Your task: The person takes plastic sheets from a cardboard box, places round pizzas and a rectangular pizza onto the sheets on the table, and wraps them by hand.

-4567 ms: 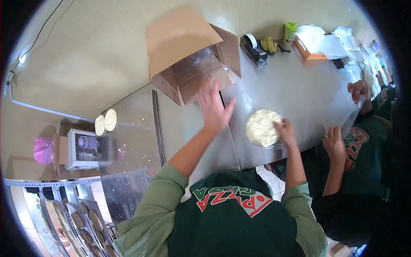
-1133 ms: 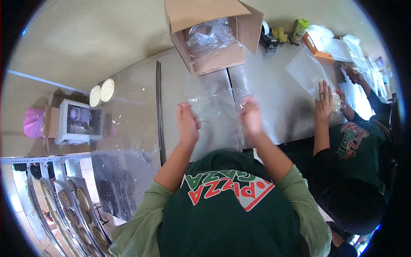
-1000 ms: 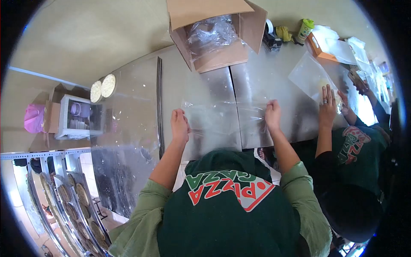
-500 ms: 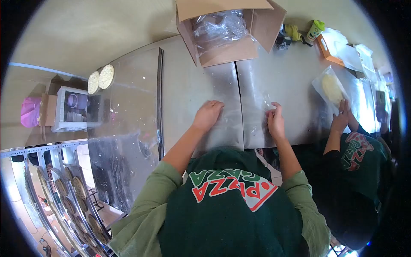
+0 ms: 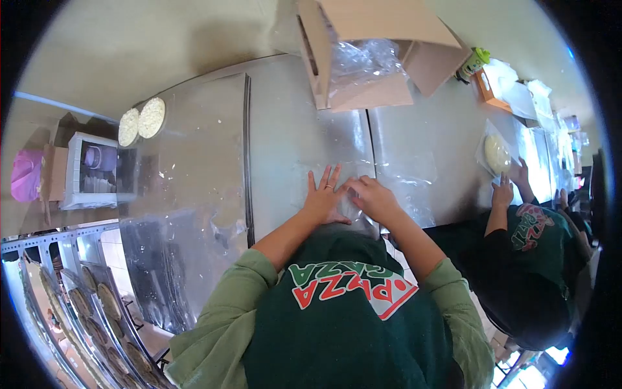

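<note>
Clear plastic film (image 5: 411,172) lies on the metal table (image 5: 278,123) in front of me. My left hand (image 5: 326,198) rests on it with fingers spread, a ring on one finger. Right beside it, my right hand (image 5: 374,200) has its fingers bent and pressed together at the film near the table's front edge; what they pinch is too small to make out. Beyond my hands an open cardboard box (image 5: 382,91) holds crumpled clear plastic (image 5: 366,58).
Two pale topped rounds (image 5: 152,118) sit at the far left. A co-worker's hands (image 5: 502,191) are by a bagged round (image 5: 497,154) on the right. A green cup (image 5: 476,59) and an orange tray (image 5: 490,91) stand behind. Racks of rounds (image 5: 97,311) are at lower left.
My hands, earlier apart over the film, have come together near the front edge. My left hand has spread its fingers. The view has shifted, with the box now farther right. The co-worker's round is now bagged.
</note>
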Demonstrator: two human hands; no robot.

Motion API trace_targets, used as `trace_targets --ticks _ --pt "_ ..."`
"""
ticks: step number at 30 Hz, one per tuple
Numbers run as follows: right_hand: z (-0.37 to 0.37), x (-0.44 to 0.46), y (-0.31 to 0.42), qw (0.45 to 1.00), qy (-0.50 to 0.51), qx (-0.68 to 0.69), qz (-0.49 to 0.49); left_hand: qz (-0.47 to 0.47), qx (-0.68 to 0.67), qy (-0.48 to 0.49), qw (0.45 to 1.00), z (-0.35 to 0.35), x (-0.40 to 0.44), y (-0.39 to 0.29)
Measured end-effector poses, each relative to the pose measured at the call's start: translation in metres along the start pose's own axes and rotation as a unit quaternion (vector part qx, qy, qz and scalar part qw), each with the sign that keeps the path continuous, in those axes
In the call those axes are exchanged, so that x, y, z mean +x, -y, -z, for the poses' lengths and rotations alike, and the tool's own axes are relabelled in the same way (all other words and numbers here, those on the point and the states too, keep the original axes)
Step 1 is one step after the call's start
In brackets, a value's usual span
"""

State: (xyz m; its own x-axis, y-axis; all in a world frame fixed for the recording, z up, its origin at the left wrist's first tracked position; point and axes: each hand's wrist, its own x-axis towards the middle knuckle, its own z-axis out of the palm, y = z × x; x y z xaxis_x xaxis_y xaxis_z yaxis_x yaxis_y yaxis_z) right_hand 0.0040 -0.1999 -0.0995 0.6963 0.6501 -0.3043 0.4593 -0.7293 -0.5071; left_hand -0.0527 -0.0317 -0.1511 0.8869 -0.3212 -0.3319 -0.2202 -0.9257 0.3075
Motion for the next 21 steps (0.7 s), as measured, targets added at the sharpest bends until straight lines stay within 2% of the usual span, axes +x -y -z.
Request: trace_targets --ticks 2,4,6,8,11,12,13,14,15,16,17,19,21 --pt "-0.020 -0.004 -0.045 0.996 -0.046 -0.072 -0.039 0.005 -0.030 -0.014 0.999 0.003 -0.004 0.002" --pt "-0.001 -0.024 -0.065 0.970 -0.068 -0.134 -0.190 -0.001 -0.057 -0.043 0.997 -0.001 -0.006 0.006" --pt "0.000 -0.051 -0.125 0.955 0.017 -0.084 -0.284 -0.011 -0.071 -0.036 0.997 -0.002 -0.010 0.007" --pt "0.026 -0.049 -0.096 0.891 0.158 -0.169 -0.390 -0.017 -0.069 -0.006 0.997 0.013 -0.012 0.011" --pt "0.022 -0.039 -0.076 0.897 0.093 -0.308 -0.303 0.029 -0.219 -0.093 0.971 0.037 -0.015 0.034" --pt "0.023 -0.034 -0.060 0.904 0.073 -0.334 -0.258 0.078 -0.267 -0.226 0.934 0.041 -0.014 0.064" --pt "0.014 -0.030 -0.058 0.932 0.054 -0.266 -0.241 0.119 -0.302 -0.353 0.877 0.043 -0.012 0.104" --pt "0.006 -0.027 -0.059 0.954 0.038 -0.193 -0.225 0.139 -0.360 -0.506 0.771 0.044 -0.016 0.155" --pt "-0.002 -0.028 -0.055 0.963 0.021 -0.166 -0.210 0.218 -0.482 -0.592 0.608 0.059 -0.022 0.200" --pt "-0.007 -0.030 -0.051 0.970 0.003 -0.138 -0.198 0.270 -0.530 -0.659 0.460 0.063 -0.027 0.263" --pt "-0.010 -0.032 -0.049 0.969 0.000 -0.145 -0.200 0.286 -0.586 -0.662 0.368 0.074 -0.061 0.318" --pt "-0.009 -0.034 -0.046 0.968 -0.004 -0.149 -0.200 0.276 -0.689 -0.651 0.161 0.111 -0.113 0.378" --pt "-0.008 -0.039 -0.043 0.969 -0.005 -0.146 -0.201 0.289 -0.684 -0.662 0.107 0.108 -0.131 0.448"
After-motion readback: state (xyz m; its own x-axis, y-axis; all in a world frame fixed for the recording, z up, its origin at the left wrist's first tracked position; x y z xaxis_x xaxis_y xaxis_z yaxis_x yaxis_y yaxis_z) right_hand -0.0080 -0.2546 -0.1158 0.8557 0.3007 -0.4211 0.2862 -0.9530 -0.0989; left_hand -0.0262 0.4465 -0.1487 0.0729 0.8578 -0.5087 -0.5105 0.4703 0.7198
